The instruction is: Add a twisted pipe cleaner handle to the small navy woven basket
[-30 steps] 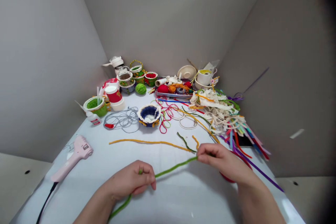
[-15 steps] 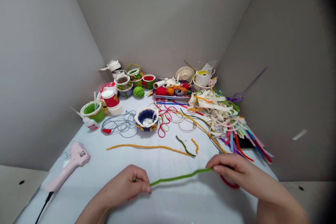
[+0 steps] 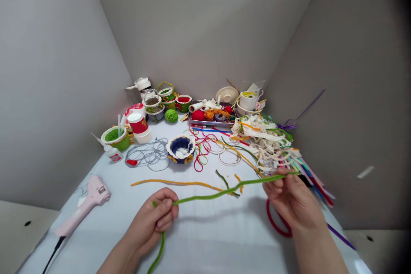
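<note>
A long green pipe cleaner (image 3: 205, 197) is stretched between my two hands, above the table. My left hand (image 3: 157, 214) is closed on it, and its tail hangs below that hand. My right hand (image 3: 290, 199) pinches the other end, with the tip sticking out past the fingers. Below my right hand lies a red loop (image 3: 279, 224) like a scissors handle; the rest of it is hidden. Beyond my hands lie an orange pipe cleaner (image 3: 180, 183), a short dark green piece (image 3: 224, 180) and a short orange piece (image 3: 238, 180).
A pink glue gun (image 3: 85, 207) lies at left, near a glue bottle (image 3: 113, 153). Behind the hands stands a small blue basket (image 3: 180, 149) beside loose grey cord (image 3: 149, 154). A tray (image 3: 212, 123) of yarn is at the back; tangled white trim (image 3: 266, 141) is heaped at right.
Both hands have risen, and my right hand has turned and moved right. More of the green pipe cleaner now shows, including a tail below my left hand and a tip beyond my right.
</note>
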The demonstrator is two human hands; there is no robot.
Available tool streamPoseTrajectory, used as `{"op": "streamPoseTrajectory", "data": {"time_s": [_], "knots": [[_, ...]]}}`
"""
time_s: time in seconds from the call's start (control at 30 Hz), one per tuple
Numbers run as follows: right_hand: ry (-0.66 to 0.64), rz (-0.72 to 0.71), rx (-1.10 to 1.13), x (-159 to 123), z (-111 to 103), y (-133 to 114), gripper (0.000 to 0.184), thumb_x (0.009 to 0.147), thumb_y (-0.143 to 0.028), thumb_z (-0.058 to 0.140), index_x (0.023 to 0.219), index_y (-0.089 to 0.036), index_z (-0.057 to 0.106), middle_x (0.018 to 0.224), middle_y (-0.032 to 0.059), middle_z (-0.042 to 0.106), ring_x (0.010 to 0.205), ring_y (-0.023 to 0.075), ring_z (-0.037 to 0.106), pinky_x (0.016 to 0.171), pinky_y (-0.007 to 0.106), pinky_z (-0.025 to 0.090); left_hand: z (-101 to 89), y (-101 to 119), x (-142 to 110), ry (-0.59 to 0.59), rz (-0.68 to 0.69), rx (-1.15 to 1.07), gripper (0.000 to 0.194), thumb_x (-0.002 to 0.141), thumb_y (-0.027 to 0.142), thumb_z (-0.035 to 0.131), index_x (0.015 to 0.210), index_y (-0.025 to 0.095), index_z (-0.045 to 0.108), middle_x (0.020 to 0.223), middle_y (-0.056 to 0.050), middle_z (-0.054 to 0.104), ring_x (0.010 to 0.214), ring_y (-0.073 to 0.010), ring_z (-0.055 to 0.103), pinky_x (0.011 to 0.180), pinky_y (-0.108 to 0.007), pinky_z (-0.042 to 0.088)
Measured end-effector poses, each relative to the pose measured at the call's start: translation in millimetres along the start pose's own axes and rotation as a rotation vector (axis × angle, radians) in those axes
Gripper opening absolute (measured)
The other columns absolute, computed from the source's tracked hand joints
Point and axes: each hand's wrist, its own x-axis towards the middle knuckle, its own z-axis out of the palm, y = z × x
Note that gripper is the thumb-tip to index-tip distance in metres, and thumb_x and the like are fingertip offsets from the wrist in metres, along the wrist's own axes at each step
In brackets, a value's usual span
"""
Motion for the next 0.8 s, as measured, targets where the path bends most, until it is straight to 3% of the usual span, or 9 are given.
{"op": "streamPoseTrajectory", "data": {"time_s": [0.13, 0.3, 0.4, 0.57, 0.67, 0.8], "knots": [[0.063, -0.006, 0.045, 1, 11, 10, 0.024, 0.062, -0.035, 0.083, 0.079, -0.025, 0.071, 0.063, -0.0019, 0.056, 0.060, 0.0088, 0.052, 0.054, 0.022, 0.045, 2.7, -1, 0, 0.145, 0.087, -0.186, 0.036, 0.059, 0.032, 0.084, 0.082, 0.016, 0.061, 0.064, 0.002, 0.061, 0.037, 0.0039, 0.018, 0.037, -0.012, 0.014], [0.032, -0.063, 0.016, -5, 20, 19, 0.020, 0.068, -0.039, 0.079, 0.079, -0.025, 0.071, 0.074, -0.0012, 0.060, 0.062, 0.0080, 0.050, 0.059, 0.024, 0.046, 5.3, -2, 6, 0.339, 0.162, -0.286, 0.035, 0.061, 0.032, 0.083, 0.080, 0.014, 0.060, 0.064, 0.003, 0.058, 0.039, 0.0033, 0.020, 0.036, -0.011, 0.014], [0.022, -0.176, -0.014, -8, 21, 21, 0.019, 0.070, -0.041, 0.077, 0.079, -0.025, 0.071, 0.081, 0.0000, 0.061, 0.069, 0.0102, 0.052, 0.061, 0.026, 0.045, 4.6, -5, 10, 0.396, 0.194, -0.112, 0.031, 0.070, 0.038, 0.076, 0.079, 0.013, 0.058, 0.066, 0.002, 0.058, 0.041, 0.0013, 0.022, 0.038, -0.013, 0.016], [0.044, -0.295, -0.062, -11, 21, 18, 0.019, 0.074, -0.043, 0.073, 0.082, -0.026, 0.071, 0.081, 0.0021, 0.062, 0.080, 0.0154, 0.056, 0.069, 0.030, 0.048, 2.9, -9, 11, 0.462, 0.226, 0.467, 0.025, 0.083, 0.039, 0.059, 0.074, 0.016, 0.056, 0.063, 0.001, 0.057, 0.048, -0.0063, 0.034, 0.047, -0.019, 0.026], [0.113, -0.306, 0.005, -9, 20, 13, 0.019, 0.074, -0.042, 0.074, 0.082, -0.025, 0.071, 0.077, 0.0004, 0.063, 0.079, 0.0138, 0.058, 0.072, 0.028, 0.049, 5.4, -8, 7, 0.356, 0.232, 0.807, 0.020, 0.084, 0.030, 0.054, 0.068, 0.017, 0.055, 0.063, 0.001, 0.056, 0.057, -0.0110, 0.042, 0.056, -0.022, 0.032], [0.209, -0.276, 0.072, -1, 13, 8, 0.014, 0.077, -0.036, 0.070, 0.083, -0.023, 0.070, 0.074, -0.0018, 0.063, 0.073, 0.0101, 0.059, 0.069, 0.024, 0.050, 16.1, -5, -4, -0.100, 0.160, 1.079, 0.020, 0.085, 0.026, 0.050, 0.067, 0.018, 0.056, 0.068, 0.001, 0.056, 0.067, -0.0128, 0.047, 0.064, -0.022, 0.034]]}}
